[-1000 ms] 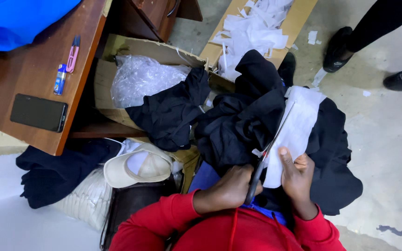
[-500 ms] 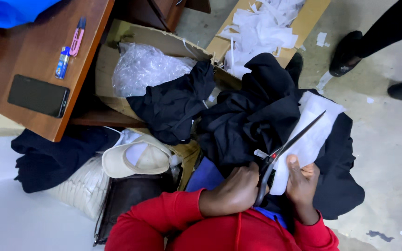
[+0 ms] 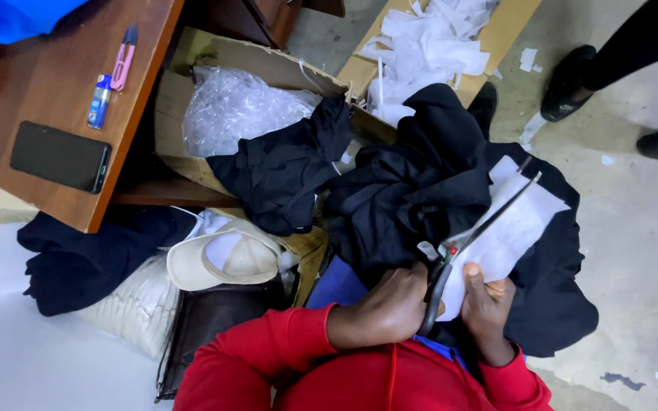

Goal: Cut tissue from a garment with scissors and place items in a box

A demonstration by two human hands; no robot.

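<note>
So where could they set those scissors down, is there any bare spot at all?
Bare wood shows on the desk, left of the black phone and blue lighter. Bare concrete floor lies right of the black fabric. Around the left hand, right hand and scissors it is crowded with cloth, a cap and the cardboard box.

A dark-screened black phone (image 3: pixel 59 157) lies near the wooden desk's (image 3: pixel 9 99) front edge; an open brown cardboard box (image 3: pixel 215 68) beside the desk holds a clear plastic bag (image 3: pixel 237 106).

desk (image 3: pixel 55 198): phone (image 3: pixel 60 157), lighter (image 3: pixel 100 100) | floor (image 3: pixel 634 251): paper scraps (image 3: pixel 531 129), cardboard box (image 3: pixel 192 84)
</note>
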